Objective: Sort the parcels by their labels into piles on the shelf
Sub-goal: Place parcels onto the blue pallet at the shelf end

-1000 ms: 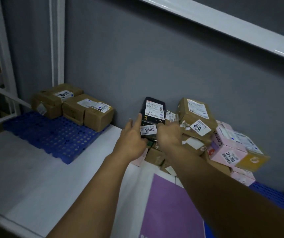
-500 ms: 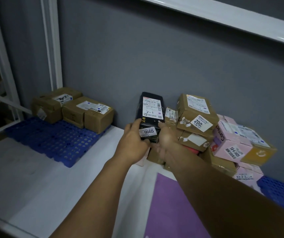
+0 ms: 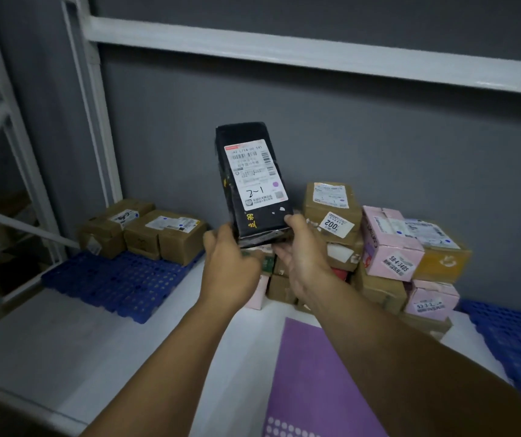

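Note:
A tall black parcel [image 3: 252, 181] with a white label marked "2-1" stands upright in the air above the shelf. My left hand [image 3: 229, 266] grips its lower left corner and my right hand [image 3: 303, 253] grips its lower right edge. Behind and right of my hands lies a heap of unsorted parcels: a brown box tagged "002" [image 3: 331, 212], a pink box [image 3: 391, 244], a yellow box [image 3: 442, 257] and more brown and pink ones underneath. At the back left, three brown boxes [image 3: 145, 230] sit together on a blue pallet [image 3: 117, 282].
The white shelf board [image 3: 95, 351] runs along a grey wall. A purple sheet [image 3: 315, 383] lies near the front. Another blue pallet [image 3: 517, 339] shows at the right. A white frame post [image 3: 95, 121] stands at the left, a white beam [image 3: 315, 55] overhead.
Both hands have lifted the black parcel up off the heap and tipped it upright, its label facing me. The small "9665" tag is hidden now.

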